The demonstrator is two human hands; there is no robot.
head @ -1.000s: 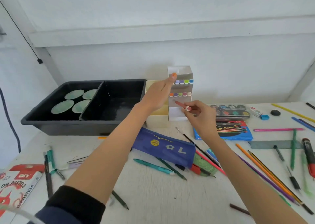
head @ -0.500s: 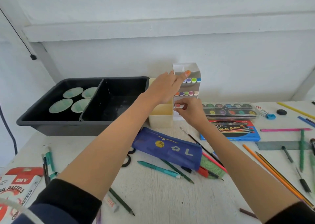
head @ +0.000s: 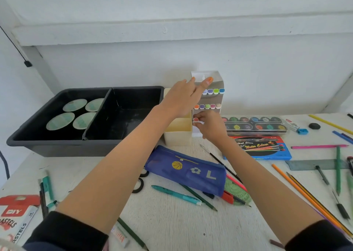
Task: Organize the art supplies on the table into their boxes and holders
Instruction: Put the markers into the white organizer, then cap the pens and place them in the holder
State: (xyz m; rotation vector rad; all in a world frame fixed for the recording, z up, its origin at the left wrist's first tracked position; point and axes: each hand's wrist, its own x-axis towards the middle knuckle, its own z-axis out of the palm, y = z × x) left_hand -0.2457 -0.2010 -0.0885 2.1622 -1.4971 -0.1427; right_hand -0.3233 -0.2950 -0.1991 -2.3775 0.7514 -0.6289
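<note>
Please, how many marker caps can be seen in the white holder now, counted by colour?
Purple or lilac caps: 3
Green caps: 2
Orange cap: 1
Pink cap: 1
Beige cap: 1
Blue cap: 1
Red cap, pinched by the right hand: 1
Total: 10 in view; the left hand covers part of the top row.

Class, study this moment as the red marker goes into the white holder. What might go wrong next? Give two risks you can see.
1. The tall, narrow marker holder stands upright, steadied only by the left hand, whose straight fingers lie at its top. The push might tip or slide it if that hand lifts.
2. The right hand pinches the red marker at the lowest row's left end. It might enter crooked and jam.
</note>
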